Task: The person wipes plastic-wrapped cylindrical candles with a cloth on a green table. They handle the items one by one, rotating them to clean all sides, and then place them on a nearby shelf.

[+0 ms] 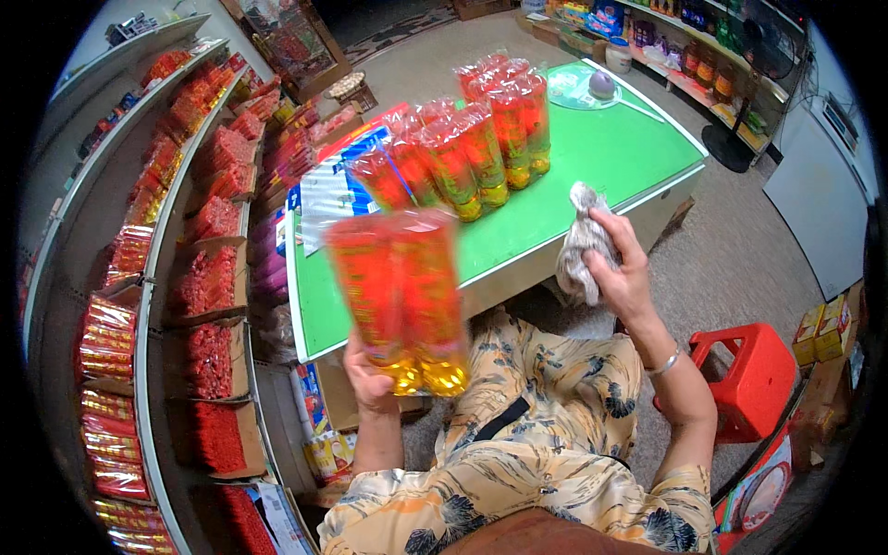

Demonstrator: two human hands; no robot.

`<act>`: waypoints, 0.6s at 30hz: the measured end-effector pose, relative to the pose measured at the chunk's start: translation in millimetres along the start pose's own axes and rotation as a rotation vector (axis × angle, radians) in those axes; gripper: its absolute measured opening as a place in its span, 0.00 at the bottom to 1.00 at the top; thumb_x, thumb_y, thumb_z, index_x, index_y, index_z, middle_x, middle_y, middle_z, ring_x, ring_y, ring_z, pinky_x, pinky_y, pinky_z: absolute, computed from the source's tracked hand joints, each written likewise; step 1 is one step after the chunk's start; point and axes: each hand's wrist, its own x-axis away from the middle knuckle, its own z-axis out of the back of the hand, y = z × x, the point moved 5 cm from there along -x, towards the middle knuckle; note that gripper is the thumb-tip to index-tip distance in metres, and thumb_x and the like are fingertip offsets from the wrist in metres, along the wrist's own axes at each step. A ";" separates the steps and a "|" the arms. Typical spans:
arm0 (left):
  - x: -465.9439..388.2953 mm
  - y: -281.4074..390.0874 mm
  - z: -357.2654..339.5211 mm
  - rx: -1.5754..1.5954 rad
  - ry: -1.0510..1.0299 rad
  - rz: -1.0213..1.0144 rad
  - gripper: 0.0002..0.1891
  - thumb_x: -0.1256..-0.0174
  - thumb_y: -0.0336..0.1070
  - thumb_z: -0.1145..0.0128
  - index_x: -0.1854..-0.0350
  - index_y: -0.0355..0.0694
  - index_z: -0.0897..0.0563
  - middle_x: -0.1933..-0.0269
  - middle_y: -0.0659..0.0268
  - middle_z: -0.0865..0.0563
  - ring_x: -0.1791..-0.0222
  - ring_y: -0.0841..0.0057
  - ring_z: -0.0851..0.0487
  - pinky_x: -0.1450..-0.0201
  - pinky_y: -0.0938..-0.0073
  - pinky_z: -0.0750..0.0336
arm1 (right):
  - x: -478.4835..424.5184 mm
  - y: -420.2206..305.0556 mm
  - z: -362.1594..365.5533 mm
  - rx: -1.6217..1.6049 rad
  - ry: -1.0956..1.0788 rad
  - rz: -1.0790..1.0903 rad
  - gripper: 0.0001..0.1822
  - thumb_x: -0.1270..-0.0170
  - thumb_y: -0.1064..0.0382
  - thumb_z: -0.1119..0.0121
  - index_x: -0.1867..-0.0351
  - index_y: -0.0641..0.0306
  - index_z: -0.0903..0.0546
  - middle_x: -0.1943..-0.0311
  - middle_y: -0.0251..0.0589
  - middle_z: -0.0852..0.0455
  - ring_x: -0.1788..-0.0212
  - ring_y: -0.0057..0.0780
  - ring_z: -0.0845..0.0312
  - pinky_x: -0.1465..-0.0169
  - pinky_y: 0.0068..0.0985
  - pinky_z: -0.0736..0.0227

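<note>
My left hand (371,378) grips the lower end of a clear-wrapped pair of red candles with gold bases (395,298), held upright above the near left part of the green tabletop (590,173); the pair is slightly blurred. My right hand (621,267) is closed on a crumpled whitish cloth (586,250) just off the table's near edge. More wrapped red candles with gold bases (472,152) stand close together on the table. At the far right of the tabletop a round purple object (601,85) rests on a hand fan (576,90).
Shelves of red and gold packages (208,284) run along my left side. A red plastic stool (756,381) stands at my right. Beyond the table are a black standing fan (739,132), stocked shelves (701,90) and a white chest (818,194). A blue and white printed sheet (333,191) lies on the table.
</note>
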 end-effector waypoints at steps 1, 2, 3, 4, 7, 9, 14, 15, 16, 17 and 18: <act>-5.6 9.9 10.1 -0.036 0.053 -0.087 0.49 0.59 0.45 0.21 0.34 0.31 0.33 0.38 0.54 0.22 0.41 0.61 0.20 0.38 0.54 0.24 | -9.9 7.2 -2.4 -0.002 0.043 -0.006 0.26 0.46 0.72 0.39 0.42 0.64 0.23 0.52 0.45 0.22 0.49 0.34 0.24 0.43 0.28 0.30; -12.9 16.2 18.1 -0.083 0.073 -0.139 0.48 0.58 0.46 0.21 0.34 0.33 0.33 0.40 0.56 0.21 0.43 0.62 0.19 0.40 0.55 0.23 | -19.7 22.0 -4.6 -0.033 0.060 -0.046 0.25 0.44 0.70 0.40 0.41 0.64 0.23 0.51 0.45 0.22 0.48 0.34 0.25 0.41 0.27 0.31; -21.6 25.3 17.7 -0.094 0.061 -0.199 0.45 0.54 0.47 0.24 0.35 0.33 0.33 0.41 0.57 0.21 0.44 0.63 0.18 0.43 0.57 0.21 | -30.6 32.1 -9.7 -0.104 0.098 -0.108 0.25 0.42 0.69 0.39 0.40 0.64 0.23 0.51 0.46 0.22 0.48 0.35 0.24 0.41 0.29 0.31; -27.9 32.3 26.6 -0.125 0.077 -0.202 0.46 0.55 0.46 0.23 0.35 0.32 0.34 0.41 0.57 0.21 0.42 0.63 0.20 0.39 0.58 0.24 | -42.7 46.0 -11.5 -0.113 0.158 -0.120 0.24 0.42 0.68 0.39 0.41 0.63 0.23 0.51 0.47 0.22 0.48 0.36 0.24 0.41 0.29 0.31; -49.3 51.5 48.7 -0.170 0.095 -0.233 0.44 0.52 0.41 0.26 0.34 0.31 0.35 0.40 0.57 0.23 0.41 0.63 0.21 0.36 0.60 0.27 | -80.6 101.6 -26.8 -0.122 0.277 -0.181 0.23 0.41 0.66 0.39 0.41 0.62 0.22 0.50 0.50 0.21 0.48 0.39 0.23 0.42 0.31 0.29; -75.1 55.4 59.2 -0.241 0.078 -0.178 0.41 0.51 0.35 0.30 0.33 0.31 0.36 0.39 0.56 0.24 0.40 0.63 0.23 0.35 0.59 0.29 | -101.3 136.8 -21.3 -0.076 0.355 -0.205 0.23 0.41 0.64 0.39 0.42 0.61 0.22 0.50 0.52 0.21 0.48 0.42 0.23 0.42 0.32 0.28; -147.3 39.1 98.2 -0.348 0.039 -0.118 0.37 0.47 0.23 0.39 0.32 0.34 0.39 0.39 0.57 0.25 0.39 0.62 0.24 0.34 0.58 0.30 | -115.0 175.2 -19.1 0.416 0.296 -0.238 0.23 0.43 0.59 0.38 0.44 0.59 0.20 0.56 0.54 0.21 0.52 0.49 0.23 0.45 0.38 0.28; -163.1 28.5 103.0 -0.381 0.049 -0.081 0.38 0.48 0.21 0.40 0.31 0.36 0.40 0.39 0.58 0.26 0.39 0.64 0.24 0.34 0.59 0.30 | -110.3 185.2 -17.8 0.532 0.240 -0.268 0.23 0.43 0.59 0.39 0.44 0.59 0.20 0.56 0.54 0.21 0.52 0.50 0.23 0.45 0.39 0.27; -172.5 24.3 117.2 -0.448 0.053 -0.109 0.39 0.49 0.21 0.40 0.31 0.36 0.40 0.39 0.58 0.26 0.39 0.65 0.24 0.34 0.60 0.30 | -106.8 178.7 -25.7 0.548 0.236 -0.215 0.23 0.43 0.59 0.40 0.44 0.58 0.20 0.57 0.53 0.21 0.53 0.51 0.23 0.47 0.41 0.27; -182.5 19.7 130.3 -0.516 0.057 -0.136 0.39 0.50 0.21 0.40 0.31 0.36 0.40 0.40 0.59 0.25 0.39 0.66 0.24 0.34 0.61 0.30 | -106.6 173.2 -33.5 0.539 0.233 -0.170 0.23 0.43 0.59 0.40 0.44 0.58 0.20 0.57 0.52 0.22 0.53 0.51 0.23 0.48 0.41 0.27; -196.7 3.6 133.8 -0.503 0.052 -0.135 0.39 0.52 0.20 0.40 0.33 0.38 0.39 0.41 0.60 0.25 0.40 0.68 0.23 0.35 0.63 0.29 | -105.2 173.4 -30.1 0.557 0.242 -0.129 0.22 0.43 0.59 0.40 0.44 0.57 0.20 0.58 0.52 0.22 0.54 0.51 0.23 0.48 0.41 0.26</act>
